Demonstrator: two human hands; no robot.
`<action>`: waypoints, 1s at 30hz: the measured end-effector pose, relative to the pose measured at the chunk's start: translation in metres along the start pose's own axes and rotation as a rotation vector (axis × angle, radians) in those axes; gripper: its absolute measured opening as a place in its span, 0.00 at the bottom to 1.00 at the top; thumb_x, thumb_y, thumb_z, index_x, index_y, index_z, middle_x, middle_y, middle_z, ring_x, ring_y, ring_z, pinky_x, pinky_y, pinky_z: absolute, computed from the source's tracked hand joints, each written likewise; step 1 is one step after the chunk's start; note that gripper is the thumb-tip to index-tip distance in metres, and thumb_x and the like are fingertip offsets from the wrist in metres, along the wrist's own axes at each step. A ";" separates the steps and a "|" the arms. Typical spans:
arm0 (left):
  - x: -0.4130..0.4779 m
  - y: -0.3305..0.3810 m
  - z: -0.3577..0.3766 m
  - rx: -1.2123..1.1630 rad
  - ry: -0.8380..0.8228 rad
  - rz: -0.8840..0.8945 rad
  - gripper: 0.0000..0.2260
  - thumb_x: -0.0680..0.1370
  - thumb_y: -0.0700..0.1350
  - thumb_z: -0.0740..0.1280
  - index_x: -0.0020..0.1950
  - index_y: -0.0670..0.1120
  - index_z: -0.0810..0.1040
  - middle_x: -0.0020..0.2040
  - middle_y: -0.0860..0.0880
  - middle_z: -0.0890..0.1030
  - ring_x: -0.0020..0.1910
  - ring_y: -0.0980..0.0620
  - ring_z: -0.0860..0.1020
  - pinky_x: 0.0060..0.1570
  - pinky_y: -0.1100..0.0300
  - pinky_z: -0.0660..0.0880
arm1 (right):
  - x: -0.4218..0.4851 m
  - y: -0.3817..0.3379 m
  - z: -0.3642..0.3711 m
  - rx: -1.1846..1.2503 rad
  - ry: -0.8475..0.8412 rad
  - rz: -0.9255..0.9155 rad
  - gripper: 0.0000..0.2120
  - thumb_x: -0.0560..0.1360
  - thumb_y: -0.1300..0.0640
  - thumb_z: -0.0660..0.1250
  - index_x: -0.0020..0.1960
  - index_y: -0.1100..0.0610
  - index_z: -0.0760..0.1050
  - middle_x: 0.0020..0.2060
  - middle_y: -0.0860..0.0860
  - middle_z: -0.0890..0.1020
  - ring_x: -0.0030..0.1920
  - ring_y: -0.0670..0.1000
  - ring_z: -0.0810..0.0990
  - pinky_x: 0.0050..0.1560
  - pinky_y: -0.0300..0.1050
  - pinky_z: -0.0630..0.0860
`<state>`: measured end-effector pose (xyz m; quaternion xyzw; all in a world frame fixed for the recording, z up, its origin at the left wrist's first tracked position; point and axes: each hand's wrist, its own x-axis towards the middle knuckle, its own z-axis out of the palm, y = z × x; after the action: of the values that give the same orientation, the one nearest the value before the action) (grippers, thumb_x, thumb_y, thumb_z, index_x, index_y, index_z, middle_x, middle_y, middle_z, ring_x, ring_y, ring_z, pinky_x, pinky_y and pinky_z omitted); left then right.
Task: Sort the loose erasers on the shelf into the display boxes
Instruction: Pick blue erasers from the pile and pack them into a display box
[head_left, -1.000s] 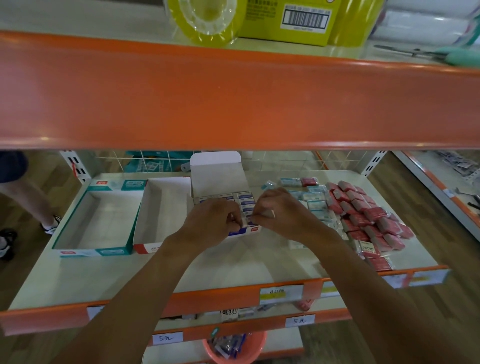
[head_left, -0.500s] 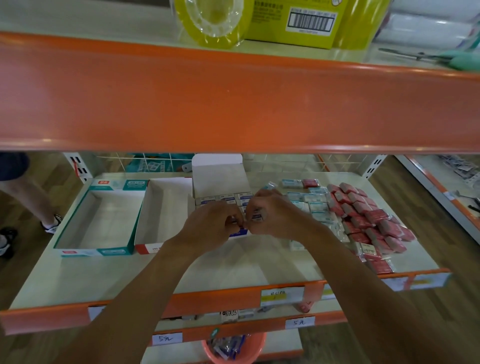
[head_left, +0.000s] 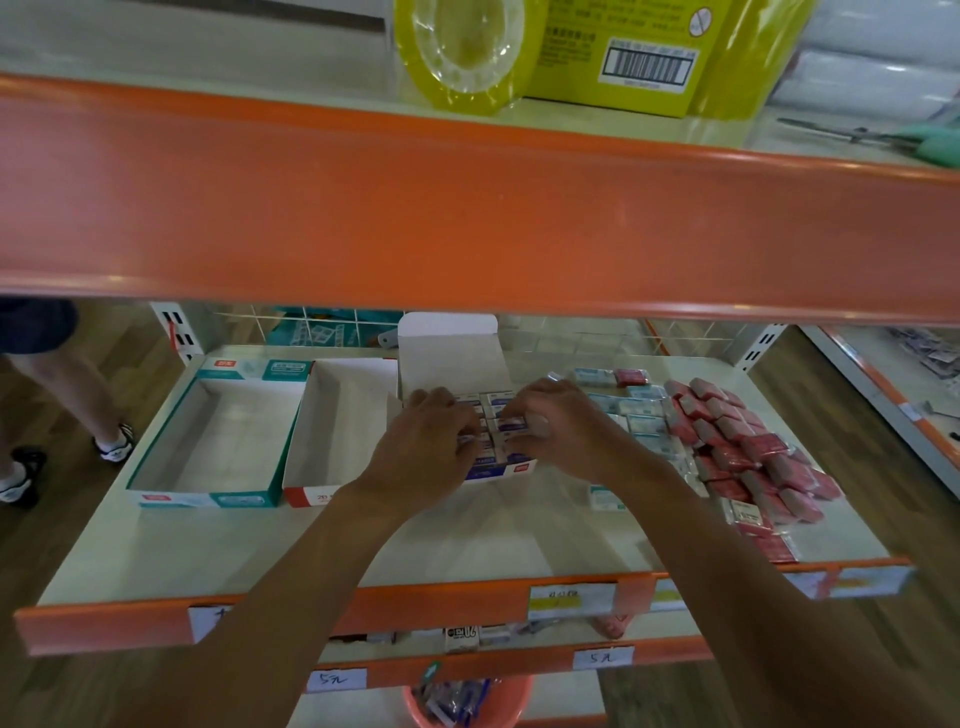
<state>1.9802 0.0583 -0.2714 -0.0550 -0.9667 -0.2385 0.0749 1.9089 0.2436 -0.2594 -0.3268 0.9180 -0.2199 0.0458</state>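
I see both hands meeting over the blue display box (head_left: 500, 471), mid-shelf.
The forearms reach in from 6 o'clock, fingers curled down. The right hand (head_left: 563, 431) pinches a blue-white eraser (head_left: 511, 422) among the packed rows. The left hand (head_left: 423, 449) covers the rows, and I cannot tell its grip. Loose pink erasers (head_left: 737, 441) lie at the box's 3 o'clock.

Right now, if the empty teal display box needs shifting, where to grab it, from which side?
Probably the front wall of the teal display box, fingers over its rim into the empty inside, thumb outside. Come from the front, low: it is open-topped, its front wall faces you, and the upper shelf sits above it.
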 end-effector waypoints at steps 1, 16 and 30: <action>-0.001 -0.002 0.002 0.048 0.019 0.010 0.12 0.79 0.51 0.62 0.58 0.47 0.78 0.57 0.49 0.76 0.54 0.51 0.72 0.56 0.58 0.72 | -0.001 0.000 0.000 -0.023 0.006 -0.005 0.16 0.70 0.53 0.74 0.57 0.53 0.79 0.54 0.48 0.78 0.58 0.51 0.72 0.58 0.49 0.70; -0.009 -0.013 0.013 0.187 0.043 0.039 0.17 0.80 0.52 0.61 0.62 0.42 0.74 0.61 0.45 0.76 0.60 0.46 0.74 0.62 0.53 0.71 | -0.014 0.002 0.015 -0.008 0.170 0.009 0.15 0.78 0.59 0.65 0.64 0.58 0.76 0.61 0.53 0.78 0.62 0.52 0.73 0.60 0.41 0.67; -0.005 -0.012 0.016 0.295 0.000 0.035 0.24 0.78 0.55 0.49 0.61 0.43 0.75 0.60 0.44 0.77 0.59 0.46 0.75 0.61 0.52 0.71 | -0.001 0.002 0.010 0.100 0.113 0.140 0.18 0.75 0.58 0.69 0.64 0.56 0.74 0.61 0.51 0.76 0.61 0.49 0.74 0.57 0.39 0.67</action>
<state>1.9812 0.0546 -0.2921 -0.0602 -0.9901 -0.0923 0.0865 1.9105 0.2424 -0.2692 -0.2463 0.9275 -0.2799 0.0257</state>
